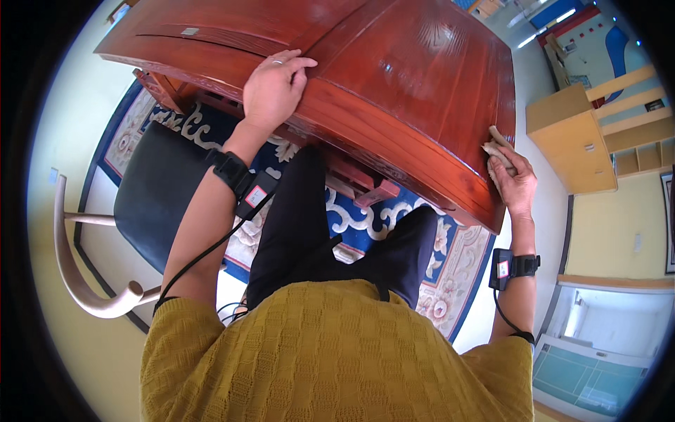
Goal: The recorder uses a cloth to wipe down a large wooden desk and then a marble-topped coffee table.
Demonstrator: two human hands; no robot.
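Observation:
A large, glossy reddish-brown wooden table (401, 77) stretches out in front of me. My left hand (275, 88) rests on its near edge, left of the middle, with the fingers lying on the top and nothing seen in them. At the table's right end, by the near corner, my right hand (515, 179) grips a crumpled beige cloth (492, 158). The cloth lies against the wood at the edge, and part of it is hidden under the fingers.
A dark-seated chair (158, 190) with a curved pale wooden arm stands at my left. Under the table lies a blue and cream patterned rug (450, 281). A light wooden cabinet (573, 144) is to the right. Cables run from both wrist straps up my arms.

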